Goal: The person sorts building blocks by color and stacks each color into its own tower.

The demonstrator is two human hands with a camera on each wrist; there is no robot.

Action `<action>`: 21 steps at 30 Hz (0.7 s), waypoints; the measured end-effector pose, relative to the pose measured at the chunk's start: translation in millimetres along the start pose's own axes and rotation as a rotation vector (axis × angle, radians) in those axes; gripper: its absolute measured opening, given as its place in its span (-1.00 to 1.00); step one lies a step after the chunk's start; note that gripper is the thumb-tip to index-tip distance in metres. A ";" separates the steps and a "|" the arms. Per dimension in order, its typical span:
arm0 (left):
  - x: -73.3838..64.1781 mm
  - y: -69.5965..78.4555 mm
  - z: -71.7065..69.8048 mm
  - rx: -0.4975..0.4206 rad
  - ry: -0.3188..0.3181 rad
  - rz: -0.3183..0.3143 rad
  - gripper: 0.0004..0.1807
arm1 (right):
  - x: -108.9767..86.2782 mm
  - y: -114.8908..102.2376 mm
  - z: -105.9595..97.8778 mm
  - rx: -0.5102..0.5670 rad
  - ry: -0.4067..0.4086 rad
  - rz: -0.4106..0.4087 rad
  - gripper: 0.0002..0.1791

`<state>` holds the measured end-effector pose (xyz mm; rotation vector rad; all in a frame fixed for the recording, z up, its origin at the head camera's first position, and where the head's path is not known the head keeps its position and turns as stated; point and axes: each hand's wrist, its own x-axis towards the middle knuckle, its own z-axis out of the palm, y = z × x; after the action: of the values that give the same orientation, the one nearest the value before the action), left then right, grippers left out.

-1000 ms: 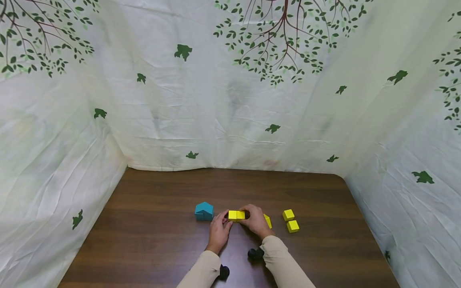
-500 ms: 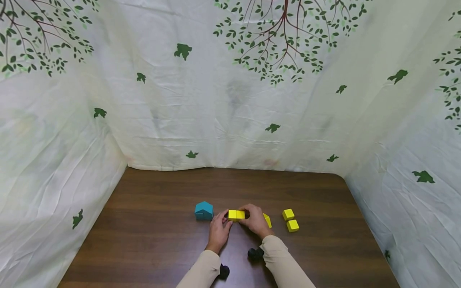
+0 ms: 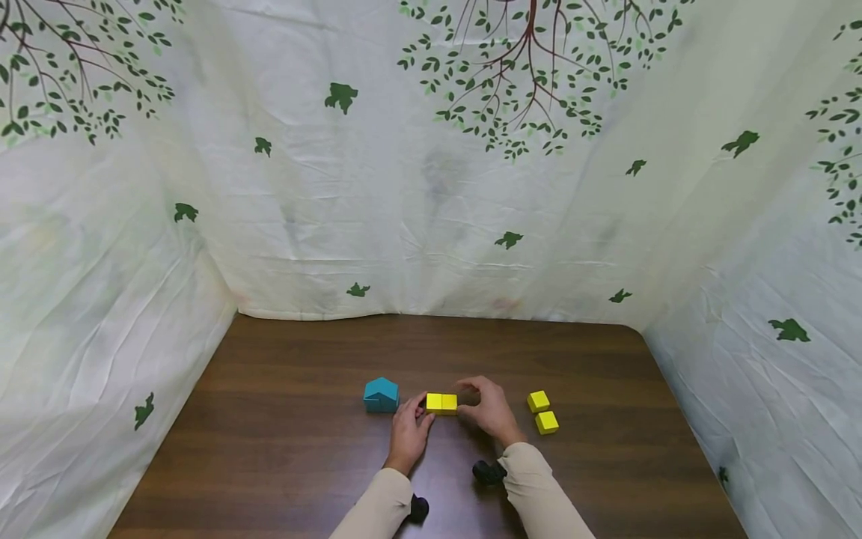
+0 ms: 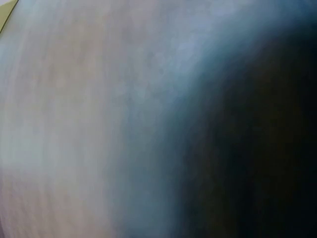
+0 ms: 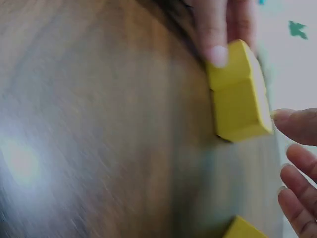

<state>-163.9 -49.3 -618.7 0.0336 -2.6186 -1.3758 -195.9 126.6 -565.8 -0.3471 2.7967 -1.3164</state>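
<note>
Two yellow cubes stand side by side as a row in the middle of the table. My left hand (image 3: 408,436) holds the left yellow cube (image 3: 434,404), thumb at its near side and fingers at its far side. In the right wrist view the left thumb (image 5: 218,55) lies against that cube. Beside the right yellow cube (image 3: 449,404) is my right hand (image 3: 494,413), its fingers spread apart with nothing between them; its thumb tip is close to the cube's end. The left wrist view is mostly blur.
A blue house-shaped block group (image 3: 381,395) stands left of the left hand. Two more yellow cubes (image 3: 542,412) sit to the right. In the right wrist view, part of another yellow block (image 5: 242,229) shows at the bottom. A printed cloth (image 3: 431,224) surrounds the wooden table (image 3: 303,449).
My right hand has loosened from the right yellow cube and shifted right, now covering the yellow block that showed beside it. The left hand and the two-cube row have stayed put.
</note>
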 end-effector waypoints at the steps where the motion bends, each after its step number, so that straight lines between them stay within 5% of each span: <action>1: 0.0 -0.4 0.1 0.001 0.003 0.003 -0.53 | -0.9 1.1 -3.4 -0.002 0.015 0.001 -0.55; 21: -0.2 3.2 -2.2 0.001 -0.007 -0.017 -0.52 | -26.1 53.5 -66.3 0.029 0.306 0.162 -0.57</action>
<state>-163.1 -49.3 -614.9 0.0506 -2.6309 -1.3826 -188.6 215.4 -565.9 0.0904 2.9622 -1.4824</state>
